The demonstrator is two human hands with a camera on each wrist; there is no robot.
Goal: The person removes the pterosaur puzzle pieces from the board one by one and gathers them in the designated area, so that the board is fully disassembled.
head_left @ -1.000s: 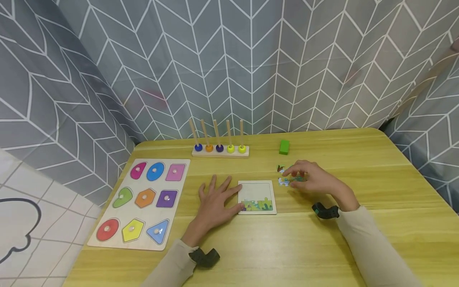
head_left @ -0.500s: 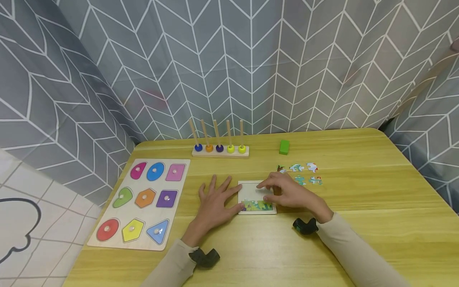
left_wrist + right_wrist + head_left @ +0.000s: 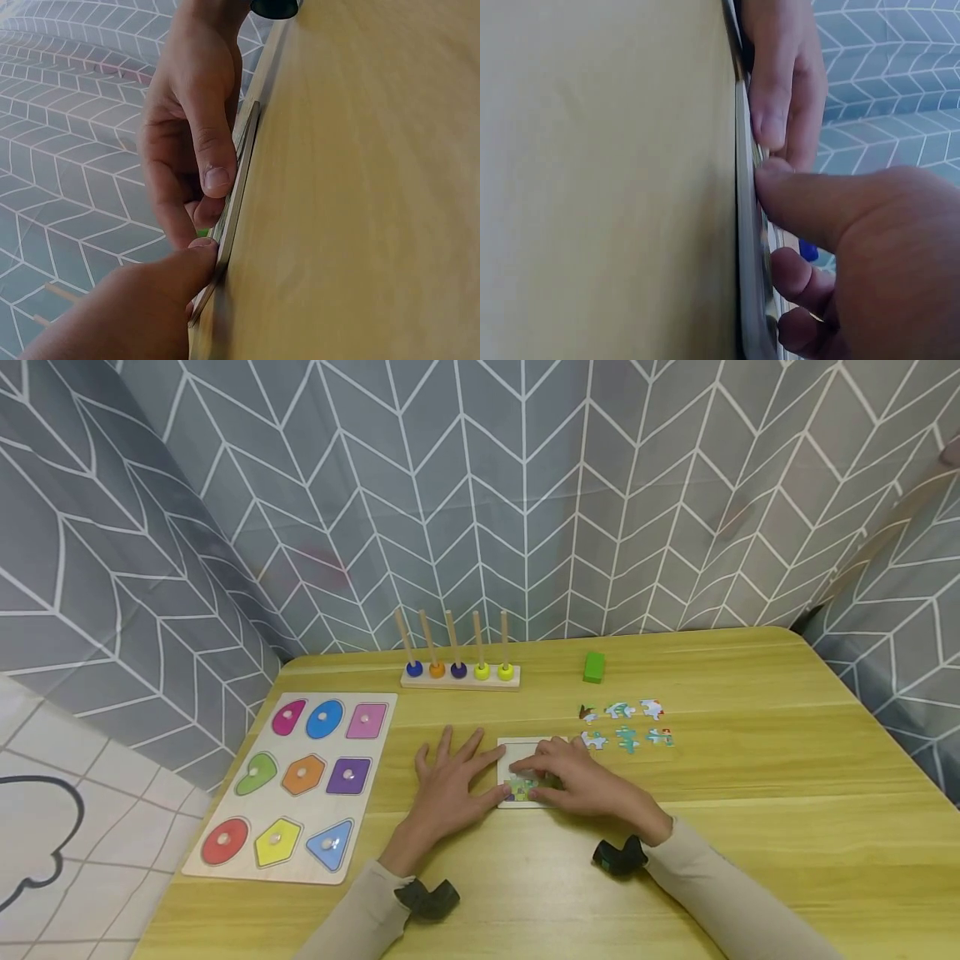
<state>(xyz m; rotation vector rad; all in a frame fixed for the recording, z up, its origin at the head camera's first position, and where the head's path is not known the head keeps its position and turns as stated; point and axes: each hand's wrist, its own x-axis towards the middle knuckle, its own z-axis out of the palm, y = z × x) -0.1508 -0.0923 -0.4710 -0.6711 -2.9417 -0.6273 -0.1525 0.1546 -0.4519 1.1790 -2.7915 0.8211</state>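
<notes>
A small pale puzzle tray (image 3: 517, 746) lies flat on the table, with green puzzle pieces (image 3: 520, 787) along its near side. My left hand (image 3: 450, 785) rests with spread fingers at the tray's left side, index fingertip and thumb (image 3: 196, 262) on its edge. Over the tray's right part bends my right hand (image 3: 576, 779), fingertips down at the fitted pieces and thumb (image 3: 780, 180) low at the near rim. No loose piece shows between its fingers. That hand hides the right end of the green row. Several loose jigsaw pieces (image 3: 626, 739) lie in two rows beyond it.
A shape board (image 3: 348, 860) with knobbed coloured shapes lies at the left. Behind the tray stands a peg rack (image 3: 460, 683) with coloured beads, and a green block (image 3: 593, 667) sits to its right. A patterned grey curtain (image 3: 525, 510) borders the table's back edge.
My right hand has moved left and nearer, from above the loose pieces onto the tray, uncovering those pieces. My left hand has stayed in place.
</notes>
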